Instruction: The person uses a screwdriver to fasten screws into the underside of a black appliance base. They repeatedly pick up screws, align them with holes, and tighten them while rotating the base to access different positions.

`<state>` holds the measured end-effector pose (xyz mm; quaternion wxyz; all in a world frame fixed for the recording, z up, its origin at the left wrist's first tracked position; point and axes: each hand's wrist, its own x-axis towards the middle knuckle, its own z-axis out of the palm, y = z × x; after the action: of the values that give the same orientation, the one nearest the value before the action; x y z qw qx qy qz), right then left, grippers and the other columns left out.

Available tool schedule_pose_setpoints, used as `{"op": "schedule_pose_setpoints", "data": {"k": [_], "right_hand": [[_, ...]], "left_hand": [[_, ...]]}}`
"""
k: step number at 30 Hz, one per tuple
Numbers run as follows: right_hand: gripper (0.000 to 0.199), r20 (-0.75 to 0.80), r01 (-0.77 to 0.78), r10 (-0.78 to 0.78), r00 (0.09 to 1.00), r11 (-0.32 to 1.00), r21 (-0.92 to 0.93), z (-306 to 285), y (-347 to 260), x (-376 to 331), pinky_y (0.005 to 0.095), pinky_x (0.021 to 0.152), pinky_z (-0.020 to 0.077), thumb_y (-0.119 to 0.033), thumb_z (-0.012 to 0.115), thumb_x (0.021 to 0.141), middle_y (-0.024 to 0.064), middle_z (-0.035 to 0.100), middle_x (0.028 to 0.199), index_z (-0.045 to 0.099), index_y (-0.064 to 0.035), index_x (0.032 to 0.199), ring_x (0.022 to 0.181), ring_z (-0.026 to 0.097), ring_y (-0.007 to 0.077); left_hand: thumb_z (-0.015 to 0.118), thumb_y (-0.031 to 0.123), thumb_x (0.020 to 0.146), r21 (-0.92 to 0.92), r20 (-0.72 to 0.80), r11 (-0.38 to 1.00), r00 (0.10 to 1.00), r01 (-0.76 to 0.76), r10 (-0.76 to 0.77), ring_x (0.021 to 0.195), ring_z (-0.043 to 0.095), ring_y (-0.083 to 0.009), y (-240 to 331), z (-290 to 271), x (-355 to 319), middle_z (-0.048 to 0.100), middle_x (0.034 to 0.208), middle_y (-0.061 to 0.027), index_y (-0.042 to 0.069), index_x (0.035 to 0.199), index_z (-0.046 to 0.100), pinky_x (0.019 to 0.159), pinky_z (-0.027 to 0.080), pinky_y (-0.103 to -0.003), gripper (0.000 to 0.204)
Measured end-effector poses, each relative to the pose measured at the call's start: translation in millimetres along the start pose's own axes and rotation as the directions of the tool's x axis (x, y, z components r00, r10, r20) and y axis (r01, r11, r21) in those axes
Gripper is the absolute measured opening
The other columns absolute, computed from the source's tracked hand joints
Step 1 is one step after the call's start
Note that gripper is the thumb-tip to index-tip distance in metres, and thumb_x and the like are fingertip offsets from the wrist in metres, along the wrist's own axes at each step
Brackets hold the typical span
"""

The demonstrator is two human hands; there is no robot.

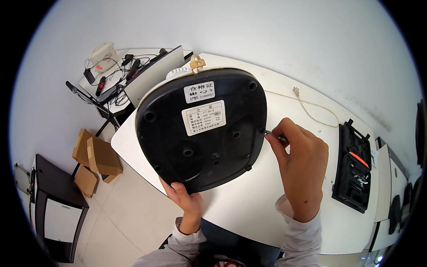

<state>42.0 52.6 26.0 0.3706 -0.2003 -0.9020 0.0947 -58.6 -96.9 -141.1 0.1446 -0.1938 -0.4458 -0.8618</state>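
The fingers [279, 133] of the right hand [300, 169] are pinched on a thin metal screwdriver [275, 136], its tip set at a screw hole at the three o'clock edge of the black appliance base [200, 129], which is tilted up on the white counter [249, 209] and steadied at six o'clock by the left hand [187, 200], thumb pressed on the rim. A screw appears to be in work; firm, straight pressure is judged necessary next. The screw head, the tool's handle and the left fingers behind the base are hidden.

Appliance [202, 129] on table [249, 209], tool case [353, 167] at right.
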Motion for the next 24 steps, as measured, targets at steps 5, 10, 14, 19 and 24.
{"op": "schedule_pose_setpoints", "data": {"k": [5,10,14,19,24], "right_hand": [[0.02,-0.003,0.009,-0.009,1.0,1.0,0.0,-3.1,-2.3,-1.4,0.0336,0.05,0.0386,-0.009,0.07,0.081,0.0072,0.052,0.062,0.05,-0.0054,0.077,0.054,0.049,0.0245],[0.021,-0.014,0.008,-0.007,1.0,0.999,0.031,-5.4,-2.9,-2.1,0.0332,0.05,0.0385,-0.008,0.07,0.081,0.007,0.052,0.062,0.05,-0.0055,0.077,0.054,0.049,0.0246],[0.02,-0.012,0.022,-0.021,1.0,0.997,0.07,-2.8,-3.2,-1.7,0.0335,0.05,0.0385,-0.008,0.07,0.081,0.0071,0.052,0.062,0.05,-0.0054,0.078,0.054,0.05,0.0249],[0.019,-0.016,0.029,-0.028,0.999,0.996,0.081,0.6,-2.7,-1.5,0.0333,0.05,0.0388,-0.01,0.068,0.083,0.0075,0.053,0.063,0.051,-0.0056,0.079,0.054,0.051,0.0254],[0.018,0.012,0.018,-0.018,1.0,0.999,0.042,-0.1,-1.2,-2.2,0.0337,0.049,0.0386,-0.011,0.067,0.084,0.0079,0.052,0.062,0.051,-0.0057,0.079,0.055,0.052,0.0262]], "left_hand": [[0.048,0.049,0.097,-0.028,-0.002,0.999,1.0,0.022,-0.022,0.125,0.049,-0.0237,0.0,-2.2,-0.4,0.044,0.138,-0.0151,-0.003,0.142,0.028,0.103,0.041,-0.033,0.071],[0.048,0.049,0.097,-0.03,-0.005,1.0,1.0,0.005,-0.005,0.127,0.047,-0.0247,-0.2,-1.6,0.7,0.042,0.14,-0.0156,-0.002,0.143,0.028,0.104,0.04,-0.034,0.072],[0.049,0.051,0.096,-0.024,-0.01,1.0,1.0,0.017,-0.017,0.128,0.047,-0.0252,0.7,-4.0,0.4,0.042,0.141,-0.0156,-0.002,0.143,0.028,0.104,0.04,-0.034,0.074],[0.05,0.051,0.095,-0.026,-0.019,0.999,1.0,0.021,-0.021,0.128,0.046,-0.0254,-1.0,-3.8,0.5,0.042,0.141,-0.0152,-0.002,0.143,0.029,0.106,0.038,-0.034,0.075],[0.05,0.051,0.095,-0.016,-0.023,1.0,1.0,0.012,-0.012,0.129,0.046,-0.0254,-0.7,-3.4,0.4,0.043,0.141,-0.0151,-0.002,0.143,0.029,0.107,0.036,-0.034,0.074]]}}
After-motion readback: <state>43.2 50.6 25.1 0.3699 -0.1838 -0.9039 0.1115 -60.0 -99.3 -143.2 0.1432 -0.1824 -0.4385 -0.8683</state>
